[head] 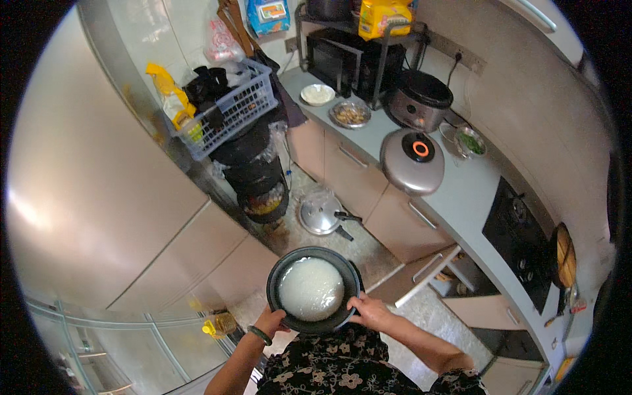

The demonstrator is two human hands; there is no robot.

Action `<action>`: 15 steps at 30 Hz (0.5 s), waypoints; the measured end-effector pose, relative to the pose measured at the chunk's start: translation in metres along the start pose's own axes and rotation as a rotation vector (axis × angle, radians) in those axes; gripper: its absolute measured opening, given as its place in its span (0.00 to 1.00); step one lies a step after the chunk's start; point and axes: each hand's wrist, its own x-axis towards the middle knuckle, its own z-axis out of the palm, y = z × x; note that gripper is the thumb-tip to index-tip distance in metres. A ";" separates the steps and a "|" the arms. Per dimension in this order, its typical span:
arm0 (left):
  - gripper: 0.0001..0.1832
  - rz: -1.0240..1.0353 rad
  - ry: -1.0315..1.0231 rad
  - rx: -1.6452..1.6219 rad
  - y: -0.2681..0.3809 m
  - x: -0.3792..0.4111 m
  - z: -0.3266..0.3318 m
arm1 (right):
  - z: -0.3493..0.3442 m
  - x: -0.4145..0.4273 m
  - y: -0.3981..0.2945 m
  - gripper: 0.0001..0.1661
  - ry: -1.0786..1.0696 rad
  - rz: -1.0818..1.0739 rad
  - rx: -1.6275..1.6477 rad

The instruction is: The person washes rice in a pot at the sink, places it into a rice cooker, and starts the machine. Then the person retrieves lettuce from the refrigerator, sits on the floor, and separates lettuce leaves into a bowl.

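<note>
Between my hands, in front of my body, is a dark round inner pot (pixel 273 276), likely from a rice cooker. White rice in cloudy water (pixel 312 289) covers its bottom. My left hand (pixel 272 321) grips the near left rim, thumb on top, with a dark bangle at the wrist. My right hand (pixel 370 311) holds the right rim, fingers partly hidden beneath. Ahead on the counter (pixel 456 192) stands a grey electric cooker (pixel 412 170) with a black and orange knob on its lid. Behind it sits a dark round cooker (pixel 419 101).
A pressure cooker (pixel 321 215) stands on the floor ahead. A blue plastic basket (pixel 232 113) tops stacked black bins at left. One drawer (pixel 427 276) juts out at right, below the gas hob (pixel 518 242). Bowls of food, including sliced pieces (pixel 350 116) and greens (pixel 470 142), line the counter.
</note>
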 end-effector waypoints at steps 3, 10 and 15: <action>0.17 0.059 0.050 0.067 0.023 0.016 -0.007 | -0.014 0.030 0.009 0.20 -0.020 0.062 0.101; 0.20 -0.061 0.044 -0.074 0.093 0.060 0.028 | -0.074 0.079 0.063 0.20 0.060 -0.010 0.091; 0.20 0.073 0.023 0.258 0.152 0.093 0.065 | -0.133 0.096 0.089 0.20 0.088 -0.025 0.171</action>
